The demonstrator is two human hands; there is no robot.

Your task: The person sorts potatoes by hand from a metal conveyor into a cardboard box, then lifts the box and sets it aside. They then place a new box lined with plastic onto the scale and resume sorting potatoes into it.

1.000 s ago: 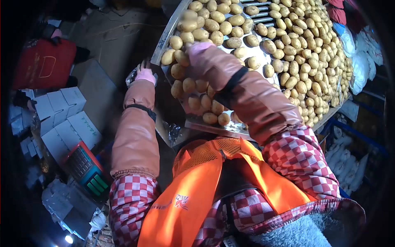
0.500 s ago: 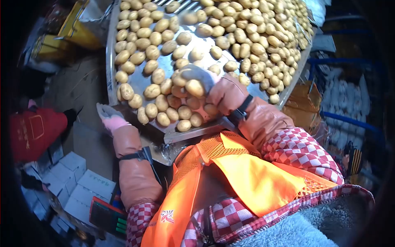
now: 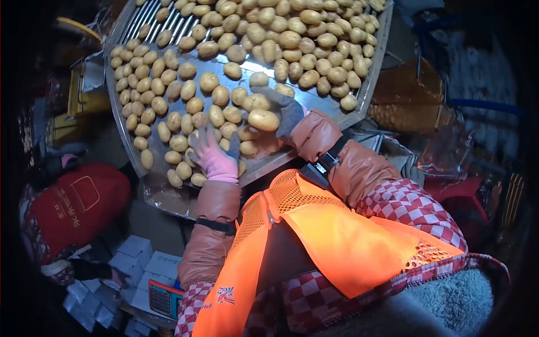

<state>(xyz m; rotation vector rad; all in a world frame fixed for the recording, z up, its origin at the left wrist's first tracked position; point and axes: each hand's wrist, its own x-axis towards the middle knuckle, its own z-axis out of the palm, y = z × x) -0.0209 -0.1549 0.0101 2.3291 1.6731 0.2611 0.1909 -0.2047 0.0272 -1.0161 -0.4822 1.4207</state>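
Many potatoes (image 3: 209, 82) lie loose on a sloping metal sorting tray (image 3: 255, 174). My left hand (image 3: 214, 156), in a pink and grey glove, rests over the potatoes near the tray's front edge. Its fingers are spread and touch several of them. My right hand (image 3: 287, 114), in a grey glove, curls around a large potato (image 3: 264, 119) at the front centre. Other potatoes lie against its fingers, and its thumb side is partly hidden.
Metal rollers (image 3: 151, 25) form the tray's far left part. A person in a red garment (image 3: 81, 202) is at the left, beside white boxes (image 3: 132, 253). A device with a red frame (image 3: 163, 299) lies at the lower left. An orange-brown crate (image 3: 407, 95) stands right of the tray.
My left hand has moved from the tray's left corner onto the potatoes. My right hand keeps the large potato. The view has shifted, showing more rollers and the person at the left.
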